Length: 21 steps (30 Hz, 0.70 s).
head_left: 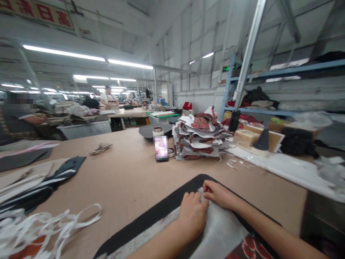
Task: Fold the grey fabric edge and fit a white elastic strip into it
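Note:
Grey fabric (222, 225) with a dark red printed area at its lower right lies over a black mat (172, 199) on the brown table. Near the mat's far corner, my left hand (192, 212) is closed at the fabric's edge, knuckles up. Just beyond it, my right hand (217, 193) pinches the same edge between thumb and fingers. The two hands almost touch. My left forearm covers part of the fabric, and the fingertips of my left hand are hidden.
A tall pile of cut fabric pieces (201, 135) stands beyond the mat. A phone (161, 149) leans before a flask (158, 131). White strips (54, 226) and folded dark cloth (58, 180) lie left. A black cone (262, 140) stands right. Two people are farther back.

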Each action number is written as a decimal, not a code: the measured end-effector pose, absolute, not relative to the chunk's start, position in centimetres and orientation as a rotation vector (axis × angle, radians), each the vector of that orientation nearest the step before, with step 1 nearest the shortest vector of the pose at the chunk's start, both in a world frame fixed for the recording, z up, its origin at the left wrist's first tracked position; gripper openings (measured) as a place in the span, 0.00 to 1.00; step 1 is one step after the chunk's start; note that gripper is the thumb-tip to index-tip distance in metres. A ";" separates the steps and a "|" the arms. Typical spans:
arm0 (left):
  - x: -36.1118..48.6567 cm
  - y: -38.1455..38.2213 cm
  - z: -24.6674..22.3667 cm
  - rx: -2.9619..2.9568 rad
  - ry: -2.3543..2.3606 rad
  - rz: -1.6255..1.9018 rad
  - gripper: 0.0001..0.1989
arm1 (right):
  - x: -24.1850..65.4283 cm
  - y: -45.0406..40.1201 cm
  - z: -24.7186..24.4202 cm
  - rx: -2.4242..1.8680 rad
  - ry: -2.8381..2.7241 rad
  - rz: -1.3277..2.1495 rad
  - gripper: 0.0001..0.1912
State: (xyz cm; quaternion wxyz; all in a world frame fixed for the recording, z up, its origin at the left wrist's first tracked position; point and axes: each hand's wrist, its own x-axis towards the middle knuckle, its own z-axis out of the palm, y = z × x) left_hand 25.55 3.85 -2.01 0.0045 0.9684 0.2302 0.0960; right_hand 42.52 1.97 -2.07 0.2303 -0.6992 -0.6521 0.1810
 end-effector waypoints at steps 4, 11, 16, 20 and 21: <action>23.6 3.7 -1.3 2.973 0.777 0.259 0.10 | 42.6 1.7 -2.8 -1.857 -1.834 0.448 0.05; 14.4 3.6 1.3 2.537 1.098 -0.030 0.10 | 42.9 0.8 -2.9 -1.859 -1.985 0.272 0.07; 11.1 2.3 1.6 2.388 1.210 -0.005 0.09 | 37.7 -0.7 0.5 -1.666 -2.235 0.243 0.16; 9.5 1.1 1.2 2.428 1.097 0.035 0.09 | 33.6 -2.2 2.0 -1.377 -2.513 0.381 0.17; 8.7 0.9 1.2 2.448 1.084 0.049 0.08 | 33.5 -2.4 2.0 -1.361 -2.529 0.322 0.16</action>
